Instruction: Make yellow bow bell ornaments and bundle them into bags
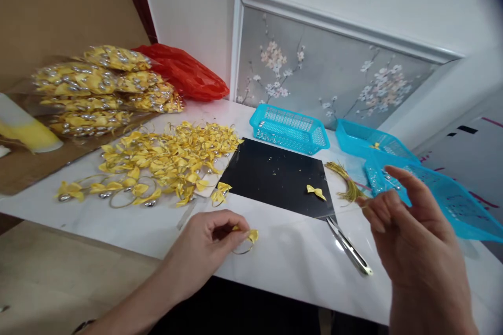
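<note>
My left hand (204, 246) is closed in a pinch on a yellow ribbon bow (253, 235) with a loop of gold cord, just above the white table's front edge. To the right, my right hand (420, 241) is raised, its lower fingers closed on the end of a thin gold cord (341, 213) that runs faintly leftward. Its index finger is lifted off. Between the hands lies a pair of metal thread snips (349, 247). A single yellow bow (316, 192) rests on the black mat (275, 175), near a bundle of gold cords (343, 180).
A heap of yellow bows with silver bells and cord loops (173, 159) covers the table's left. Behind it are filled clear bags (90, 84) and a red plastic bag (184, 73). Blue baskets (291, 128) stand at the back and right (459, 199). A framed flower picture (314, 52) leans behind.
</note>
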